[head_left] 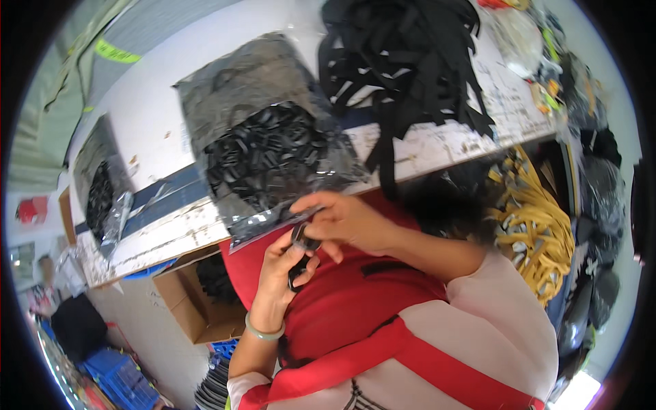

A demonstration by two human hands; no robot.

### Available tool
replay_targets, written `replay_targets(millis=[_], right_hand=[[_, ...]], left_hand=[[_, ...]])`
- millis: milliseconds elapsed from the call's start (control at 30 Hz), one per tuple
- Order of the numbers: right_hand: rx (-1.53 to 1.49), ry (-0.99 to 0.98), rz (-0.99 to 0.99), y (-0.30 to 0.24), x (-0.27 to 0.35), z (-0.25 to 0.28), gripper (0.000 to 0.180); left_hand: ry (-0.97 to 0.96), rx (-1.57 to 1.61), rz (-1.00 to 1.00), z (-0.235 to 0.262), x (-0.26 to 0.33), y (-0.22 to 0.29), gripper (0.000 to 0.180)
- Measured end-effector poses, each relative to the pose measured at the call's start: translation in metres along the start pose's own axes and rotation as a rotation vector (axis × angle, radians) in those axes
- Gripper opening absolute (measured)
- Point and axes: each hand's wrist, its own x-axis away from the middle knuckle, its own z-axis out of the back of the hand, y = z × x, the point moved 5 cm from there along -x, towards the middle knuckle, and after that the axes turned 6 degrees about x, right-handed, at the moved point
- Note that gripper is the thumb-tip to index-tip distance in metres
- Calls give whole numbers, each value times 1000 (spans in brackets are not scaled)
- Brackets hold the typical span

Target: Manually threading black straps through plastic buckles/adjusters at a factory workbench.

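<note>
In front of the red apron, my left hand (279, 266) is closed around a small black piece (304, 238), possibly a plastic buckle with a strap; a dark end also shows by its lower fingers. My right hand (348, 222) comes in from the right over the same piece. Its thumb and fingers are bent against the top of it, and one finger sticks out to the left. Just beyond both hands, a clear plastic bag (239, 82) full of small black plastic pieces (270, 147) lies at the table's front edge.
A heap of black straps (403, 55) covers the far middle of the white table (164, 236), some hanging over its edge. A smaller bag (102, 191) lies at left. Yellow straps (536, 232) are bundled at right. Below the table stands a cardboard box (188, 301).
</note>
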Motion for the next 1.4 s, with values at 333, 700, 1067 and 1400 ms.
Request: replay_targets(millis=[333,700,1067,1400], right_hand=[[53,105,-2,30,35,17,32],[1576,598,582,-18,93,118,20],[1425,551,773,-60,70,100,24],[793,234,357,-41,58,-32,9]], left_hand=[[19,-382,-161,-5,-6,-26,23],[135,-253,48,21,-1,-33,17],[174,-435,-107,12,5,-19,14],[323,-488,-498,-11,21,12,12]])
